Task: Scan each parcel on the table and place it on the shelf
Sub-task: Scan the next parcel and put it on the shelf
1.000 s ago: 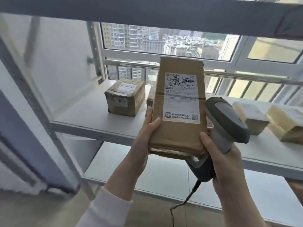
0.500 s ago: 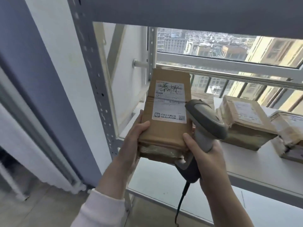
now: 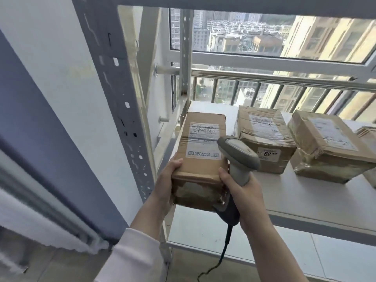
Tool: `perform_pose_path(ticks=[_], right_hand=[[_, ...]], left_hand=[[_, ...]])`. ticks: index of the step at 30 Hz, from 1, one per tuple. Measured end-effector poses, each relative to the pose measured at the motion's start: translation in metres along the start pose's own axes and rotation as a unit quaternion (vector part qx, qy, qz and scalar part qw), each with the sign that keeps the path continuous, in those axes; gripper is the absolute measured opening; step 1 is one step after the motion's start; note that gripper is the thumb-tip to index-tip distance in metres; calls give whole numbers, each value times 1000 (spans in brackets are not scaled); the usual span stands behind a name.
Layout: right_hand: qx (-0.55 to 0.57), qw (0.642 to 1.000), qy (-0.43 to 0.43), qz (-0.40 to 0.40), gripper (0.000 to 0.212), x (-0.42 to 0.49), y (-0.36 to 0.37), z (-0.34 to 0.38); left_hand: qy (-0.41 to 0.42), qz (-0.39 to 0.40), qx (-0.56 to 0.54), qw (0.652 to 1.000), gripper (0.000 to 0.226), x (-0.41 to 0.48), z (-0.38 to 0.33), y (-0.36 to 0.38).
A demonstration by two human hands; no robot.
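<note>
A long brown cardboard parcel (image 3: 200,157) with a white label lies lengthwise over the left end of the white shelf board (image 3: 309,202), its near end sticking out past the front edge. My left hand (image 3: 165,184) grips the parcel's near left corner. My right hand (image 3: 242,188) grips the grey barcode scanner (image 3: 238,157) by its handle, and its thumb presses the parcel's right side. The scanner's cable hangs down below.
Two taped cardboard parcels (image 3: 264,137) (image 3: 323,147) sit on the shelf to the right, with another at the right edge (image 3: 369,143). A perforated grey shelf upright (image 3: 122,110) stands just left of the parcel. A lower shelf board (image 3: 284,239) lies beneath. Behind is a window railing (image 3: 284,78).
The view has swung left and closer to the shelf. The parcel has tipped from upright to lying down and has gone forward onto the shelf's left end. Both hands keep their hold.
</note>
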State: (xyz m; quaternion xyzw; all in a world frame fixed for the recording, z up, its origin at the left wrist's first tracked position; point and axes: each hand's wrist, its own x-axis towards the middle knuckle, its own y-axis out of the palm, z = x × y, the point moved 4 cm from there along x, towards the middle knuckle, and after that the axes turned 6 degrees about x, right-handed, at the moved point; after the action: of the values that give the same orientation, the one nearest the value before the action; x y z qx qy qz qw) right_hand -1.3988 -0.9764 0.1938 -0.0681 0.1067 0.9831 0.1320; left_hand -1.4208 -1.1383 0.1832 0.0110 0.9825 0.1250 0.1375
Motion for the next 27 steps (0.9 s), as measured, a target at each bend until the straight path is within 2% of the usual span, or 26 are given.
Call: perform_pose_path(ticks=[7, 10, 12, 14, 15, 16, 18, 19, 20, 23, 27], right_hand=[[-15, 1000, 13, -1, 18, 20, 4, 4], [-23, 999, 27, 3, 23, 22, 4, 7], [-30, 999, 37, -2, 22, 19, -1, 9], [-32, 998, 43, -15, 20, 12, -10, 12], [-30, 998, 45, -24, 24, 9, -14, 15], [-29, 998, 43, -30, 29, 6, -19, 17], [-28, 998, 31, -41, 37, 2, -29, 23], [-26, 998, 26, -44, 39, 1, -33, 25], [-21, 999, 22, -44, 41, 1, -36, 26], [-7, 999, 9, -41, 46, 1, -45, 34], [3, 1000, -8, -26, 37, 9, -58, 46]], left_hand=[[-18, -7, -21, 1000, 30, 24, -1, 2], [9, -35, 20, 999, 29, 24, -8, 0], [66, -71, 96, 991, 49, 19, -15, -5], [153, -120, 199, 961, 72, 5, -27, -10], [212, -126, 260, 934, 78, -5, -33, -9], [277, -112, 336, 893, 80, -13, -39, -4], [376, -65, 503, 775, 82, -18, -38, 6], [396, -47, 564, 723, 83, -15, -34, 11], [393, -35, 600, 696, 82, -11, -29, 13], [379, -47, 626, 680, 72, 1, -27, 16], [346, -60, 627, 695, 64, 20, -35, 24]])
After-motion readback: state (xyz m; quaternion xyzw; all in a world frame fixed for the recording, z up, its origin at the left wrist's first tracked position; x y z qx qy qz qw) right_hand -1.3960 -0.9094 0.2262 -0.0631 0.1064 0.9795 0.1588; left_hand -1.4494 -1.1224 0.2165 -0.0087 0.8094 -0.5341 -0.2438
